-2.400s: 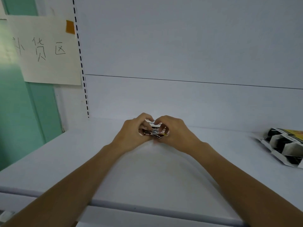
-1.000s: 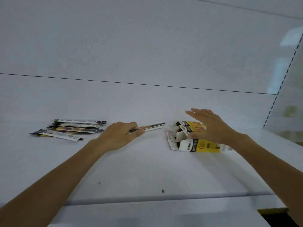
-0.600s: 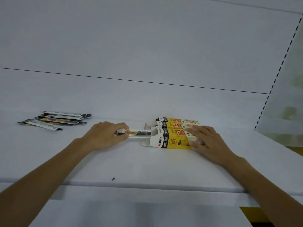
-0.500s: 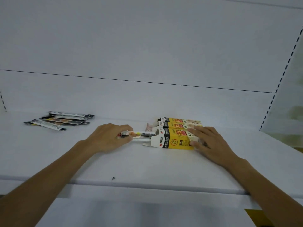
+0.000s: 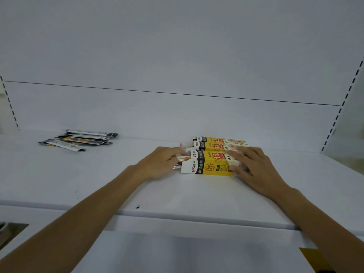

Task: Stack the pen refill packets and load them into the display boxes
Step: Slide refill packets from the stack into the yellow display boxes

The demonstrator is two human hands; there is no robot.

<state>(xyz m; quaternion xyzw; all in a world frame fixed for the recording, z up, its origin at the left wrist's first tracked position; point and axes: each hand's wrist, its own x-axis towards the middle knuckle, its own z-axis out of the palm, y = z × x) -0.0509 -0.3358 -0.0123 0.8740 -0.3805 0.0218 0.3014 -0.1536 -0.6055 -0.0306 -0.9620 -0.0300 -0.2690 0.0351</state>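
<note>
Three yellow, black and white display boxes [image 5: 211, 164] lie side by side on the white shelf [image 5: 98, 180], their open ends facing left. My left hand [image 5: 160, 165] holds a small stack of pen refill packets [image 5: 180, 159] at the open end of the nearest box; most of the stack is inside the box or hidden by my fingers. My right hand [image 5: 250, 166] rests with spread fingers on the right end of the nearest box, holding it down. Several loose refill packets [image 5: 78, 140] lie fanned out at the far left.
The shelf's front edge [image 5: 187, 215] runs across below my forearms. A white back panel rises behind the boxes, with slotted uprights at the far left [image 5: 8, 101] and far right [image 5: 340, 107]. A yellow object [image 5: 313, 259] shows at the bottom right.
My left hand has pushed the packets further right into the nearest box, so less of the stack shows. My right hand still presses on the box's right end.
</note>
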